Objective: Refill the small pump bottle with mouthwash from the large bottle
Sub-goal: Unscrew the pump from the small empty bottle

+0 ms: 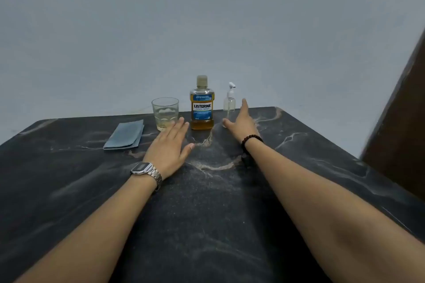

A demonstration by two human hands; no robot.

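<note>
A large mouthwash bottle (202, 104) with amber liquid, a blue label and its cap on stands upright at the far edge of the dark marble table (207, 202). Just right of it stands a small clear pump bottle (229, 102) with a white pump head. My right hand (241, 122) reaches toward the pump bottle with straight fingers spread, its thumb near the bottle's base, holding nothing. My left hand (170, 148) lies flat with straight fingers on the table, in front and left of the large bottle.
A clear drinking glass (165, 114) with a little liquid stands left of the large bottle. A folded grey-blue cloth (125, 135) lies further left. A grey wall rises behind the table; a dark brown panel (400, 126) stands at the right.
</note>
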